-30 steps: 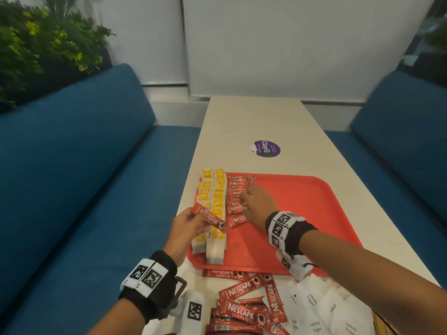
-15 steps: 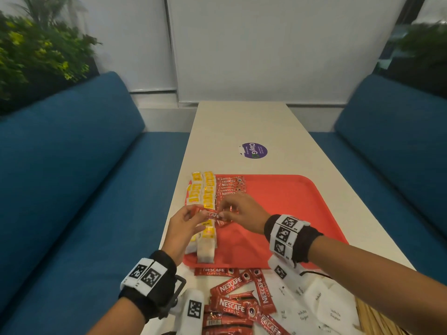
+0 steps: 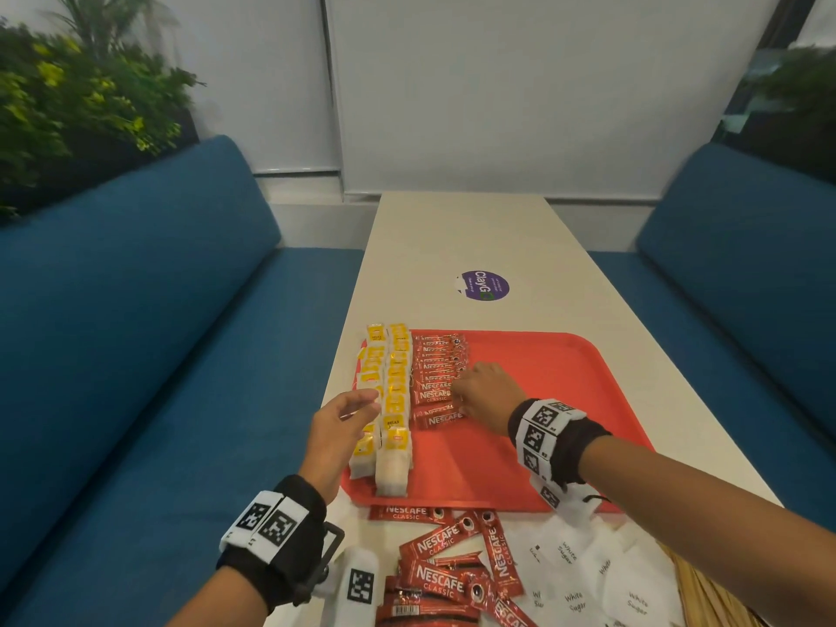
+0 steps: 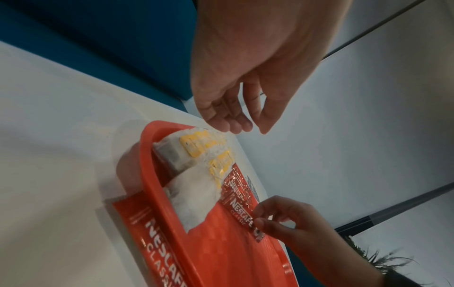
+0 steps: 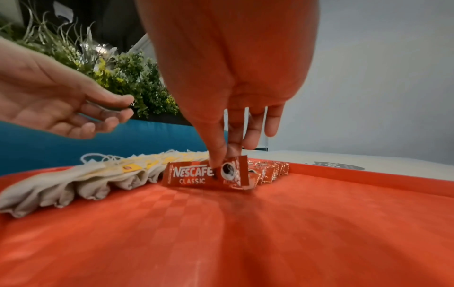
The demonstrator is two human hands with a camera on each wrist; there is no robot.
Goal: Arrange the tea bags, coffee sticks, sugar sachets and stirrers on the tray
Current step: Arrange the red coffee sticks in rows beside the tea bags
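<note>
1. Fingers first: the right hand [image 5: 236, 108] has its thumb and first fingers [image 5: 218, 153] pinched on the cup-picture end of a Nescafé Classic coffee stick [image 5: 196, 175]. The stick stands on its long edge on the red tray [image 3: 543, 454], at the near end of the coffee stick row [image 3: 439, 373].
2. The left hand [image 3: 334, 427] is holding nothing. It hovers relaxed, fingers loosely curved, over the tea bags [image 3: 389, 400], which lie in two overlapping rows along the tray's left side.
3. To do this step well, I'd tip the stick down flat so it overlaps the one behind it, logo up like the rest, with its left end just beside the tea bags. Only then let go.
4. Foil sticks are light and slippery, so a sloppy release could nudge the row crooked. A light fingertip press after release should settle it.
5. Not on the tray yet: a loose pile of coffee sticks [image 3: 452, 567] on the table by the tray's near edge, and white sugar sachets [image 3: 588, 581] to their right.
6. At the bottom right corner of the head view there's a bundle of what look like wooden stirrers [image 3: 714, 599], but it's cut off, so I'm not sure.
</note>
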